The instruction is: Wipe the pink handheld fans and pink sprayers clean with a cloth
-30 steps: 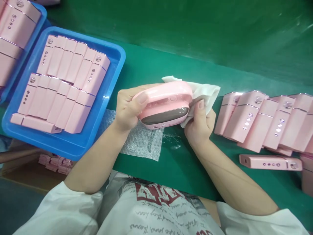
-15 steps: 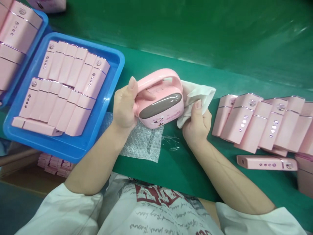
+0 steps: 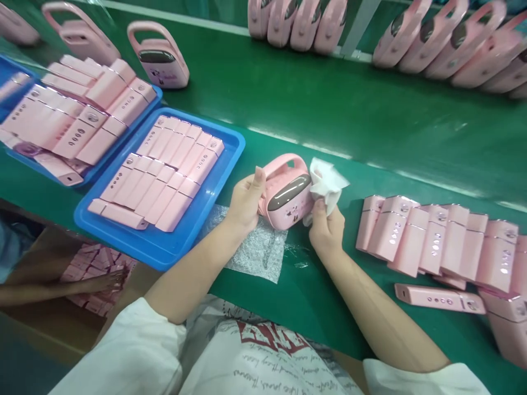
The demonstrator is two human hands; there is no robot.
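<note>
A pink device with a carrying handle, a dark oval panel and a small cartoon print [image 3: 290, 206] is held above the bench. My left hand [image 3: 244, 204] grips it at its left end, thumb pointing up. My right hand [image 3: 327, 227] pinches a crumpled white cloth [image 3: 328, 178] against or close beside the device's right end; exact contact is hard to see. Under the device, a sheet of bubble wrap [image 3: 259, 258] lies on the green bench.
To the left, a blue tray [image 3: 237, 145] bears rows of pink oblong pieces, with a fuller tray [image 3: 53, 174] behind. More pink pieces [image 3: 432, 241] lie at right. Similar handled devices [image 3: 162, 60] stand along the back. A co-worker's hand [image 3: 107, 281] reaches into a carton at lower left.
The view has tilted up and shifted left, bringing the back row of devices and a co-worker's hand into sight. The cloth looks more bunched. Both hands keep their holds.
</note>
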